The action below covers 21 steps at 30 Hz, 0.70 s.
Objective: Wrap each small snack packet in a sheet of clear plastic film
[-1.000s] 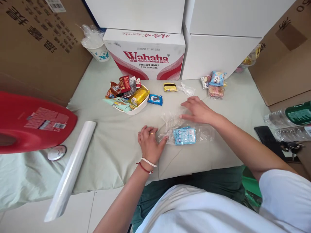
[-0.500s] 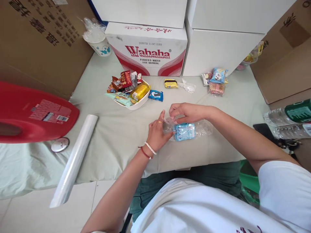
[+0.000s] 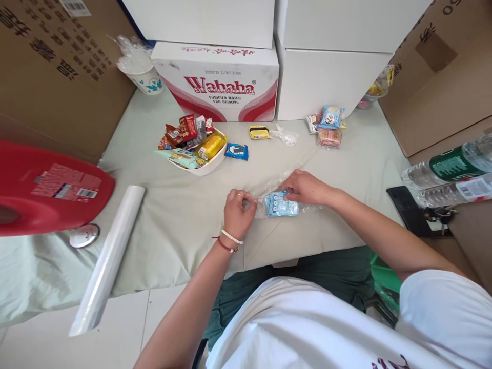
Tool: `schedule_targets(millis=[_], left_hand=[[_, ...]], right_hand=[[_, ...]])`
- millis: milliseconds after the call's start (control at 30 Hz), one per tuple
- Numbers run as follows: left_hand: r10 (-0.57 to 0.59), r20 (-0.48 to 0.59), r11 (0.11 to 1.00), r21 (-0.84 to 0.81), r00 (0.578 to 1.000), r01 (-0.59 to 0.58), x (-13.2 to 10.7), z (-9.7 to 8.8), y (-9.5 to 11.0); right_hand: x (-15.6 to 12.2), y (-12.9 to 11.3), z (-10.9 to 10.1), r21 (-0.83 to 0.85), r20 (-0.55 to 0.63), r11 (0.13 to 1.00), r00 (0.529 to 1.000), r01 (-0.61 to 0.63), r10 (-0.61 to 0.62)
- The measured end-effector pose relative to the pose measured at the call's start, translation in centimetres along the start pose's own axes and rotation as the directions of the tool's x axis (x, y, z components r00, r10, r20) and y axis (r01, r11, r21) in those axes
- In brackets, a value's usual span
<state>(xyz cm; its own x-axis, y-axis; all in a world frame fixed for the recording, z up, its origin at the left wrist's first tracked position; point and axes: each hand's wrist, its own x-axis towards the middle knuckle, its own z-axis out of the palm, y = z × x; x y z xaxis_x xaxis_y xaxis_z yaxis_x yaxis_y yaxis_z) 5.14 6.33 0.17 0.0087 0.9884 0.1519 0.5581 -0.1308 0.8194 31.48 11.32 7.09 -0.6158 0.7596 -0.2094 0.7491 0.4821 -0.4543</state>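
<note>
A light blue snack packet (image 3: 280,205) lies on the pale green cloth (image 3: 180,215), wrapped in clear plastic film (image 3: 265,205). My left hand (image 3: 238,211) is closed, pinching the film at the packet's left end. My right hand (image 3: 305,187) rests over the packet's upper right corner with fingers curled on the film there. Both hands sit at the table's near middle, just in front of my body.
A white bowl (image 3: 209,165) of assorted snacks stands behind, with a blue packet (image 3: 236,151) and a yellow one (image 3: 259,132) beside it. More wrapped snacks (image 3: 326,128) lie at back right. A cling film roll (image 3: 111,251), red jug (image 3: 46,189), boxes (image 3: 219,82) and water bottles (image 3: 449,174) ring the area.
My hands went from lying flat on the film to lifting and folding it round the blue packet; now both are pinching it down on the cloth. The camera shifted slightly.
</note>
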Motion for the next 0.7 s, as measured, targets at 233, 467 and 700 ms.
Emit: schedule_targets(millis=[233,467,700], left_hand=[[-0.162,0.031,0.985,-0.063,0.986,0.163,-0.3,-1.3,-0.6],[-0.235,-0.051,0.968,0.073,0.971,0.238,-0.4,-1.5,-0.3],[-0.276,-0.008,0.957,0.095,0.961,0.275,-0.5,-1.4,-0.4]], right_hand=[[2.5,1.0,1.5,0.018,-0.024,0.999,0.999,0.029,-0.028],[3.1,-0.3,0.9,-0.196,-0.249,0.978,0.968,-0.068,0.017],[7.9,1.1,-0.2,-0.129,-0.084,0.982,0.985,0.138,-0.149]])
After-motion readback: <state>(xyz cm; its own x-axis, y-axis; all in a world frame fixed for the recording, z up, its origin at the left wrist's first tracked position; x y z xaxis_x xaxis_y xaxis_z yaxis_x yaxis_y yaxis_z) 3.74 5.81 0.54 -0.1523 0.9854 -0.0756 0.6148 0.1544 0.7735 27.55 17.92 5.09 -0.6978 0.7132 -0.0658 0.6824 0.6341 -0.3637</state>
